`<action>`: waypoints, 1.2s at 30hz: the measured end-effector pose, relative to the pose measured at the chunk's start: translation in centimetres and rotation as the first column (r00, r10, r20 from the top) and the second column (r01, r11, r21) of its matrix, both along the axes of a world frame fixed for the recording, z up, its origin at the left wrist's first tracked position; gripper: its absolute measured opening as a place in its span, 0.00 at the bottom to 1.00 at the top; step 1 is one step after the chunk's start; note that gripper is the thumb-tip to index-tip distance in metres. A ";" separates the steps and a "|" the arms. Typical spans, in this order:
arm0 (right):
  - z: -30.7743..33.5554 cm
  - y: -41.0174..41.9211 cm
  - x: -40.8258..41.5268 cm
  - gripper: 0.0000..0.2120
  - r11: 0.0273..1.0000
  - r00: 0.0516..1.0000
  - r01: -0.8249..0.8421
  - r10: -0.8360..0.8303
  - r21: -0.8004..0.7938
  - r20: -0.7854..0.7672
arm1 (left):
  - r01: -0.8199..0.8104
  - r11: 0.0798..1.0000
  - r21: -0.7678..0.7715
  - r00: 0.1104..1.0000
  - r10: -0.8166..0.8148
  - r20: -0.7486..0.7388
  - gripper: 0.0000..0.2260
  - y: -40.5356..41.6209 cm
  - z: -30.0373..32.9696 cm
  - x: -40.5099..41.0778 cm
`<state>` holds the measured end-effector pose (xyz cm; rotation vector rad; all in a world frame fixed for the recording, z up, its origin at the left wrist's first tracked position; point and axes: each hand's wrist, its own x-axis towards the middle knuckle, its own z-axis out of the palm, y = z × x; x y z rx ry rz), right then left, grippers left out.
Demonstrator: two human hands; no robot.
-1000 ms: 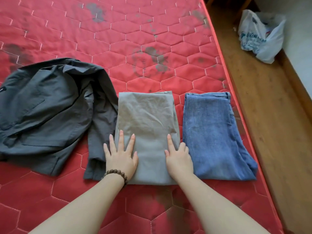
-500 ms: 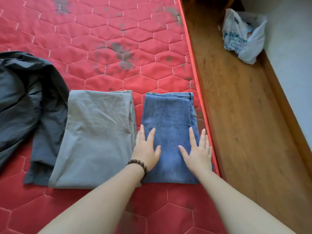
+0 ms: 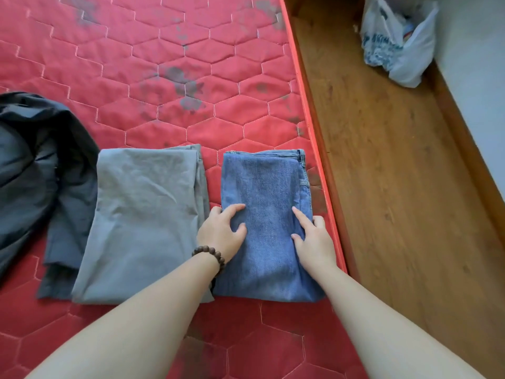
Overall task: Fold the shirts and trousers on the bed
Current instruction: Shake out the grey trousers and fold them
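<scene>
Folded jeans gripped between left hand and right hand, fingers curled.

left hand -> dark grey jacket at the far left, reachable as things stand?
Probably yes. The left hand grips the left edge of the folded jeans, so it must let go first. Between it and the dark grey jacket only the folded grey trousers lie flat; nothing stands in the way.

A home bedroom: red quilted mattress, wooden floor, plastic bag.
</scene>
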<state>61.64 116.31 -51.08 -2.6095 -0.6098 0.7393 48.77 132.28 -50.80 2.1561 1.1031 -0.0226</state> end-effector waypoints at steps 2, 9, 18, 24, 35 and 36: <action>1.1 -0.1 -0.8 0.26 1.000 0.998 0.012 -0.013 0.025 0.055 | 0.009 0.999 0.045 0.999 -0.011 0.040 0.18 -0.2 1.3 0.0; 7.0 1.9 -3.0 0.24 0.987 0.965 -0.002 -0.040 0.160 0.261 | 0.024 0.994 0.108 0.979 -0.045 0.198 0.18 1.9 6.9 -1.4; 10.9 11.3 -10.3 0.25 0.953 0.951 -0.136 0.049 0.272 0.304 | -0.098 0.979 0.179 0.955 0.042 0.295 0.19 10.3 10.7 -9.7; 7.2 14.9 -15.8 0.25 0.936 0.988 -0.092 0.043 0.339 0.149 | -0.130 0.980 0.153 0.983 0.107 0.149 0.22 13.9 6.7 -16.7; 2.1 15.5 -19.9 0.27 0.990 0.997 -0.079 0.077 0.116 0.028 | -0.115 0.967 0.228 0.991 0.097 0.087 0.24 13.6 1.5 -20.0; 2.0 15.2 -20.1 0.26 0.983 0.995 -0.101 0.095 0.151 0.044 | -0.119 0.959 0.259 0.990 0.095 0.104 0.24 13.6 1.5 -20.3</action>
